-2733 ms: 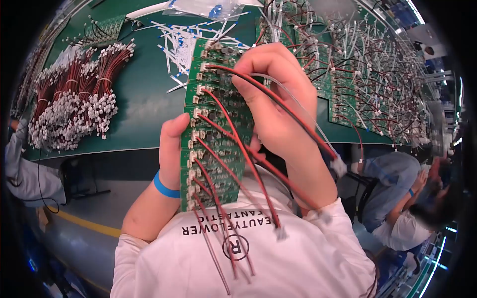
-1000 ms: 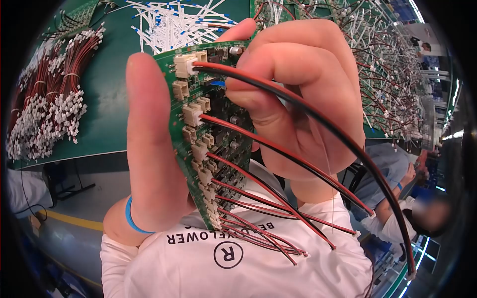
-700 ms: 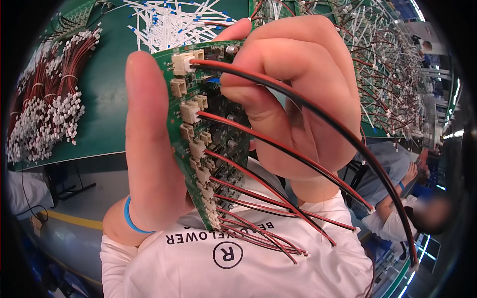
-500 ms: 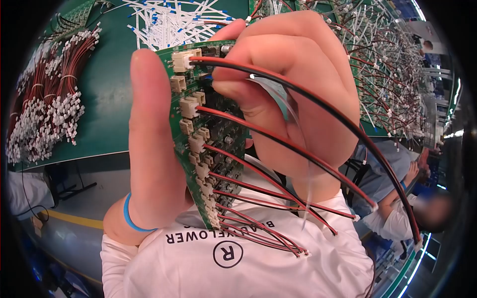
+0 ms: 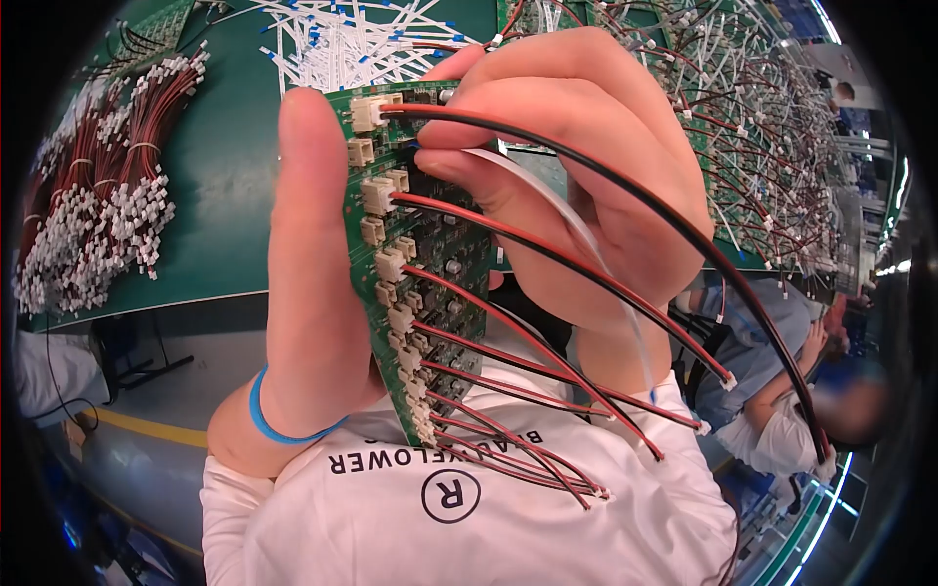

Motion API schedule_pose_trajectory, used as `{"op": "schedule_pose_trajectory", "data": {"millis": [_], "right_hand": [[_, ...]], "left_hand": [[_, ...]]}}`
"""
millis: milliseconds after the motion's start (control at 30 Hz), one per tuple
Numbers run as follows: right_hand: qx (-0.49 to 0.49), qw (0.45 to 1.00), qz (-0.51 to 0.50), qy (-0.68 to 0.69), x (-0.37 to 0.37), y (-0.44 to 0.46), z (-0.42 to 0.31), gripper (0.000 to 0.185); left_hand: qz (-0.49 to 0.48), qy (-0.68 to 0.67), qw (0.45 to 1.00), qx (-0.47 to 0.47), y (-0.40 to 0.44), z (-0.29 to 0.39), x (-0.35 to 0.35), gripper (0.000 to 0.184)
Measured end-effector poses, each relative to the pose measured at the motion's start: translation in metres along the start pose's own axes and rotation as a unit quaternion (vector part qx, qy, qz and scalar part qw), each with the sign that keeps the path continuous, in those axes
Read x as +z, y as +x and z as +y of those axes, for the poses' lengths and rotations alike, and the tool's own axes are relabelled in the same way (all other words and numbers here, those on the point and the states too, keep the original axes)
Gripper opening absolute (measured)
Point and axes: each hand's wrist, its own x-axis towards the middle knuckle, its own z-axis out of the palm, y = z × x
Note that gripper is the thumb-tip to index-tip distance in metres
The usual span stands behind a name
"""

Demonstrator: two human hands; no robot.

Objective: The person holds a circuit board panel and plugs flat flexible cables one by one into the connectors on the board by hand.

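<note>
My left hand (image 5: 318,264) grips a green circuit board (image 5: 366,234) by its left edge, thumb in front and a fingertip showing behind the top. Cream connectors line that edge, and several red-black cables (image 5: 547,250) plugged into them hang toward the lower right. At the board's upper part, my right hand (image 5: 422,146) pinches a thin white flat cable (image 5: 547,191) near its end. The cable curves down across the palm to a blue tip by the wrist. Whether its pinched end sits inside a connector is hidden by the fingers.
Bundled red-black cables with white plugs (image 5: 88,234) lie on the green table (image 5: 230,195) at left. White flat cables (image 5: 342,44) are piled at the back. Wired boards (image 5: 743,156) cover the right side. Another person (image 5: 782,391) sits at lower right.
Since the earliest frame, the board and both hands have come nearer the camera. Lately my right hand has shifted left and slightly up, and the white flat cable has come into clearer view.
</note>
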Motion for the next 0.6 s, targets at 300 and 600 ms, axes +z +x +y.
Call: {"op": "schedule_pose_trajectory", "data": {"millis": [300,600], "right_hand": [[-0.014,0.998,-0.022,-0.058,0.0026,-0.002,-0.0005,0.014],[0.024,0.996,-0.048,-0.064,0.0008,-0.0021,-0.0054,0.015]], "left_hand": [[0.01,0.052,0.999,-0.001,0.0012,-0.004,-0.0077,0.053],[0.018,0.071,0.997,-0.008,0.0003,-0.0027,-0.0093,0.055]]}}
